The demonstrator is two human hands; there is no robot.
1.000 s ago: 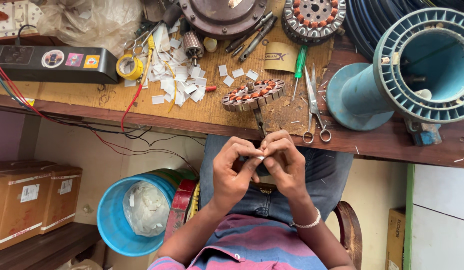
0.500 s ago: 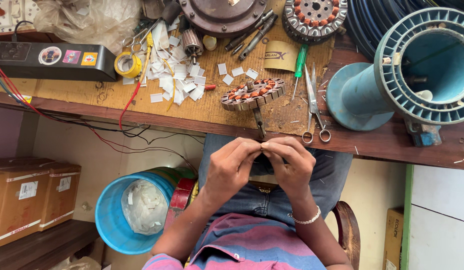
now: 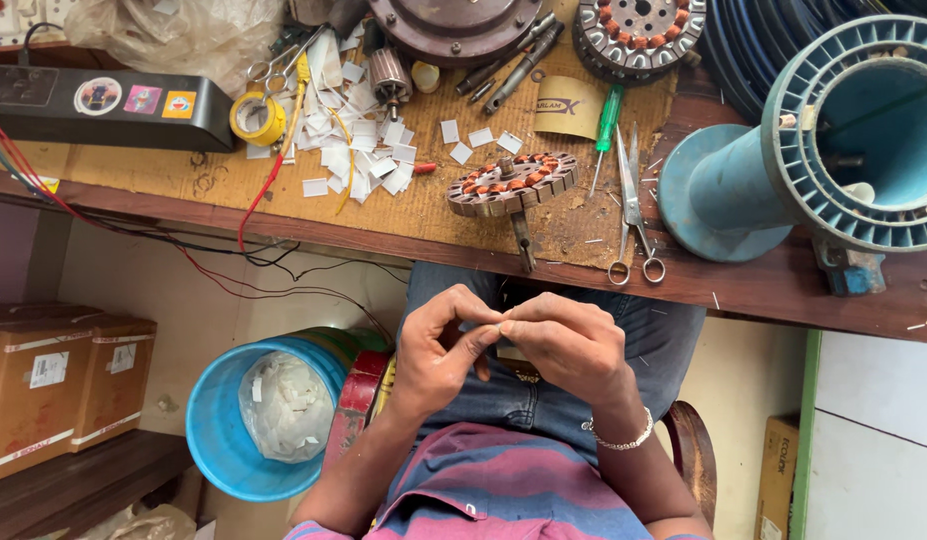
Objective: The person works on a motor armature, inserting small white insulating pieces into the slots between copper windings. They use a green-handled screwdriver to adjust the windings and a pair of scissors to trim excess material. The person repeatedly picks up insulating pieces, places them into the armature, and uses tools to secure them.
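Both hands meet over the lap, below the table [image 3: 763,290] edge. Left hand [image 3: 438,350] and right hand [image 3: 568,345] pinch fingertips together on something small, too tiny to identify, maybe a paper slip or wire. Wound stator [image 3: 511,185] sits on the table just above, untouched; judging by that, fitting work is only partway. Cut white paper slips [image 3: 358,150] lie scattered left of it; scissors [image 3: 631,215] and green screwdriver [image 3: 605,130] right. Blue spool [image 3: 833,140] far right, blue bucket [image 3: 258,410] on the floor. Nothing blocks the hands.
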